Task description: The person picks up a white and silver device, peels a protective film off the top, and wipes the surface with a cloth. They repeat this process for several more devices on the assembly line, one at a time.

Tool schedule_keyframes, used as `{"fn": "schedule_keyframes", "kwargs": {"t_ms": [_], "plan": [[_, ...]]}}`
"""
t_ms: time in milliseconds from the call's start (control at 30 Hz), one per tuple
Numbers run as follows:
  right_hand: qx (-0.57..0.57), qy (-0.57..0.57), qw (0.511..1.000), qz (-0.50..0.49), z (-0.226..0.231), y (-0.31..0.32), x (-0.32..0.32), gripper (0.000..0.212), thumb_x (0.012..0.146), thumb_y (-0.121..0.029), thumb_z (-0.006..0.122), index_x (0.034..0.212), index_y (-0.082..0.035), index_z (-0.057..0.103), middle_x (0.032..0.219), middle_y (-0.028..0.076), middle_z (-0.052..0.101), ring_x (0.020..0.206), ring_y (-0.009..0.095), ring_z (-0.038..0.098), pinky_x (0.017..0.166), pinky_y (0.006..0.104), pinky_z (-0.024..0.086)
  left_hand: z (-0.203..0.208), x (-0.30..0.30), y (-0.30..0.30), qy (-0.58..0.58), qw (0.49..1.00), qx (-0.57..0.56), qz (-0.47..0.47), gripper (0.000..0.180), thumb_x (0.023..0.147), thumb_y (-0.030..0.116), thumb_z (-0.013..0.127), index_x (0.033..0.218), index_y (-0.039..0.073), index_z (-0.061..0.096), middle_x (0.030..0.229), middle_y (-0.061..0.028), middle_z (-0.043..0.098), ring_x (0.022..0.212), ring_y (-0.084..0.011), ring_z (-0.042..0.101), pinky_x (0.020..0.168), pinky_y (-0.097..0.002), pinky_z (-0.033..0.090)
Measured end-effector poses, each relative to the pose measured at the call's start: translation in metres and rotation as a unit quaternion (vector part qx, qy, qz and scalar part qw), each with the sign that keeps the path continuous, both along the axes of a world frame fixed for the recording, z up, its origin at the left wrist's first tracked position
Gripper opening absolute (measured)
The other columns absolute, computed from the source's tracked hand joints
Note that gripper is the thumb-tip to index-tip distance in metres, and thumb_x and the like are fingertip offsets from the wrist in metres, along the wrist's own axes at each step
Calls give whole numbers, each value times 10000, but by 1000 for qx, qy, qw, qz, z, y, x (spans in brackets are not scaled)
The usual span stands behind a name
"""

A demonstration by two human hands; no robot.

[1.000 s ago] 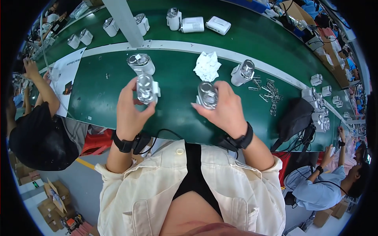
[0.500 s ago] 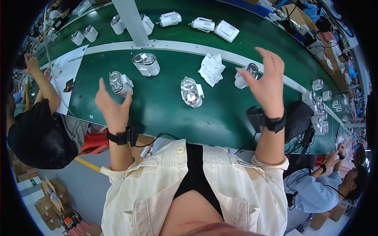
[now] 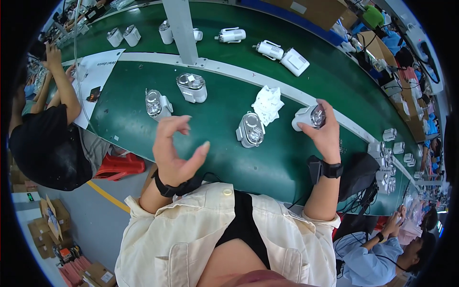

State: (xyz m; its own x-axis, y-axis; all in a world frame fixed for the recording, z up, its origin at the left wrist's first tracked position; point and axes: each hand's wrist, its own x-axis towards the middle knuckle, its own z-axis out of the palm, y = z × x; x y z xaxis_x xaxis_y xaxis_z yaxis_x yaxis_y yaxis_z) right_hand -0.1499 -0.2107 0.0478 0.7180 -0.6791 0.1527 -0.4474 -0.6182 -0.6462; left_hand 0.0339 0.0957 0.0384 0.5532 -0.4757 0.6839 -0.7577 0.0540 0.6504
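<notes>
My left hand (image 3: 173, 159) first: it's wide and empty over the green tabletop (image 3: 222, 165). Across now, past the crumpled white paper (image 3: 268, 104), my right hand (image 3: 327, 137) is closed around a white oval-topped device (image 3: 300, 117) near the rail (image 3: 224, 68). Stiff, I'd judge, modest weight, slippery clear cap (image 3: 316, 117); I'd grip lower, on the white sides.

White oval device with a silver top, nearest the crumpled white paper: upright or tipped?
Upright: the white device stands on the green tabletop, silver top facing up, white side below it.
</notes>
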Motion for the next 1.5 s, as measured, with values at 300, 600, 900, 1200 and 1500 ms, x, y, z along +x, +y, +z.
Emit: {"fn": "schedule_keyframes", "kwargs": {"t_ms": [300, 600, 900, 1200, 1500], "plan": [[76, -164, 942, 285, 68, 94, 13, 820, 586, -155, 879, 1303, -30, 502, 1181, 134, 580, 1026, 234, 596, 890, 323, 460, 39, -31, -53, 9, 956, 116, -270, 1059, 626, 289, 900, 1448, -7, 302, 1385, -190, 455, 1251, -320, 483, 982, -402, 431], [11, -233, 908, 348, 74, 83, 5, 552, 683, -131, 816, 1185, -20, 617, 1046, 113, 618, 849, 201, 596, 727, 276, 472, 13, -39, -43, 176, 919, 148, -320, 1033, 628, 170, 873, 1456, -1, 280, 1325, -170, 490, 1198, -286, 520, 985, -377, 423], [83, -161, 939, 292, 79, 101, -13, 311, 713, -23, 747, 1017, 2, 685, 927, 110, 629, 761, 208, 592, 659, 282, 470, 11, -46, -52, -52, 981, 109, -149, 901, 575, 104, 839, 1355, 12, 398, 1191, -178, 540, 1001, -383, 555, 864, -440, 456], [-87, -195, 889, 406, 78, 80, -7, 247, 693, -12, 743, 929, 7, 673, 833, 93, 624, 685, 226, 589, 590, 297, 457, 13, -47, -58, -68, 970, 98, -211, 858, 589, 112, 837, 1331, -3, 420, 1174, -181, 546, 992, -380, 555, 857, -451, 457], [208, -123, 928, 283, 68, 94, -15, 72, 833, 12, 668, 878, 17, 612, 819, 56, 580, 676, 111, 506, 600, 234, 396, 9, -50, -61, -41, 973, 86, -209, 838, 602, 120, 837, 1326, -3, 432, 1161, -178, 552, 976, -381, 560, 848, -452, 461]]}}
